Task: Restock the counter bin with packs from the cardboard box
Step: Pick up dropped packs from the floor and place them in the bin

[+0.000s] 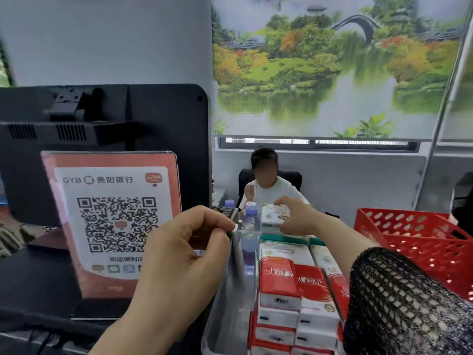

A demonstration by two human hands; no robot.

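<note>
A clear plastic counter bin (231, 298) stands in front of me, holding rows of red-and-white tissue packs (294, 285) on its right side. My left hand (179, 262) pinches the bin's upper left rim (235, 228) between thumb and fingers. My right hand (297, 216), in a black mesh sleeve, holds a white pack (275, 213) above the far end of the bin. The cardboard box is not in view.
A QR-code payment sign (112, 216) stands left of the bin, before a black monitor (107, 129). Two water bottles (249, 226) stand behind the bin. A red plastic crate (419, 242) sits to the right. A person (266, 185) sits beyond the counter.
</note>
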